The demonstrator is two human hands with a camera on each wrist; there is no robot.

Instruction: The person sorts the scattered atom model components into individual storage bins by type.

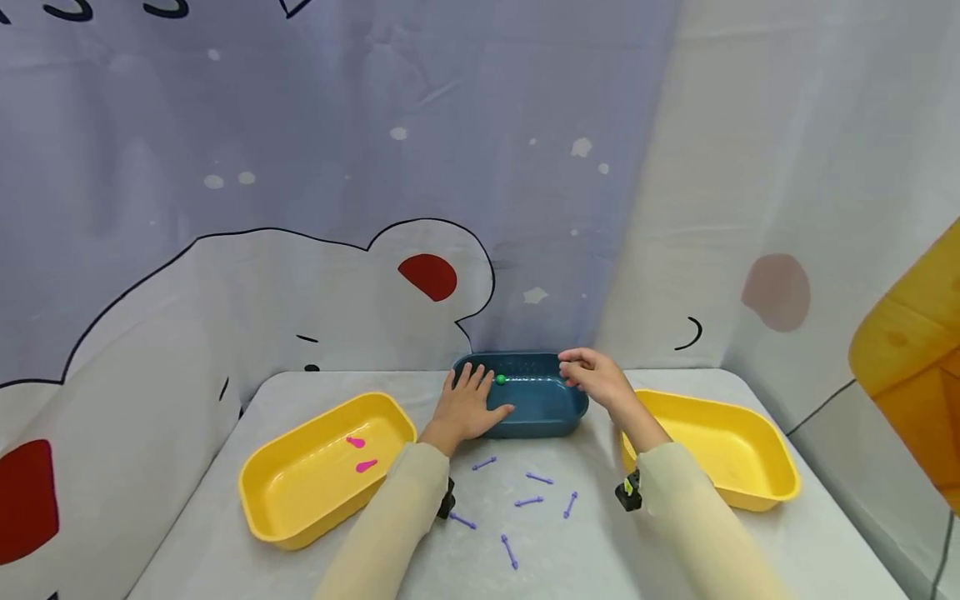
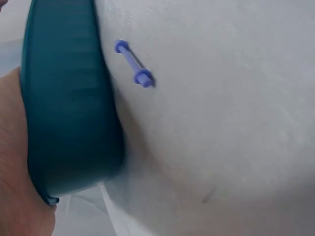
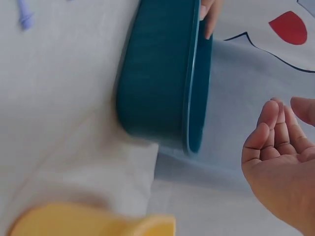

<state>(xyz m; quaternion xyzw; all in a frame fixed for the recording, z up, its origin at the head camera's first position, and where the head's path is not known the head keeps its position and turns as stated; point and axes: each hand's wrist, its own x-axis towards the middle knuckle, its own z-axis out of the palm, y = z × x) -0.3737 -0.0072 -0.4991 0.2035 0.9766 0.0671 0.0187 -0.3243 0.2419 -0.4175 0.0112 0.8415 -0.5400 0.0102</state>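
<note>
1. Working both hands at the teal tray [image 1: 543,410], near the table's back edge. A small green ball [image 1: 501,380] sits inside, toward the rear wall.
2. Left hand [image 1: 463,408]: over the tray's left end, fingers straight and spread, thumb out to the side. Nothing clamped. Right wrist view has fingertips past the rim; can't tell if they touch the floor. Ball just beside them.
3. Right hand [image 1: 592,377]: at the tray's right end. Fingers together, loosely bent, thumb apart from them; nothing visible in the grasp. Right wrist view shows it clear of the tray.
4. Elsewhere: purple pieces [image 1: 510,552] scattered on the table [image 1: 570,554], two pink pieces [image 1: 366,466] in the left yellow tray [image 1: 300,483]. Right yellow tray [image 1: 723,446] partly behind the right arm.
5. Step, my read: tray handling, left steadying, right free. Neither hand has the ball.
6. Next move, if it's the ball: thumb-and-finger pinch from above. It looks round, so could roll; left hand should block it.
</note>
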